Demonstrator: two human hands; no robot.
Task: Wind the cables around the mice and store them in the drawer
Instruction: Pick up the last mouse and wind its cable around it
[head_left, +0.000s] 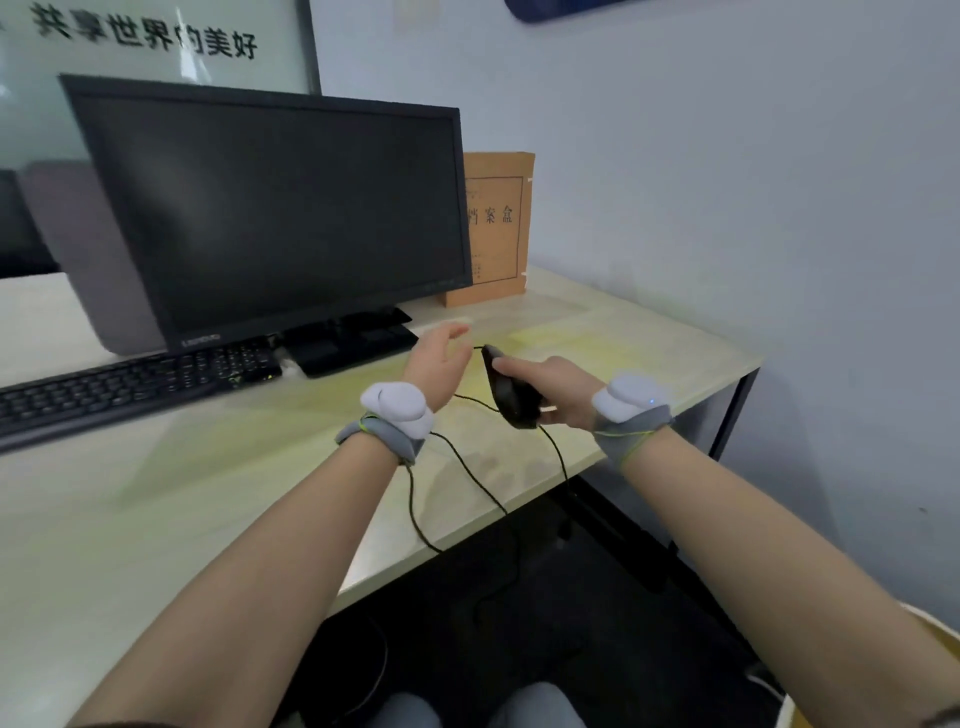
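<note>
Head view — one mouse (511, 392), two hands.

My left hand (439, 358) is motion-blurred, so I can't tell its grip on the cable (457, 457). My right hand (556, 387) covers the mouse (506, 395) underside. Cable end lost in dark under the desk (156, 519). Keyboard (130, 387) cut off left.

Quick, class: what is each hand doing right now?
Left hand: open, blurred; whether it touches the cable cannot be told.
Right hand: closed on the mouse.
</note>
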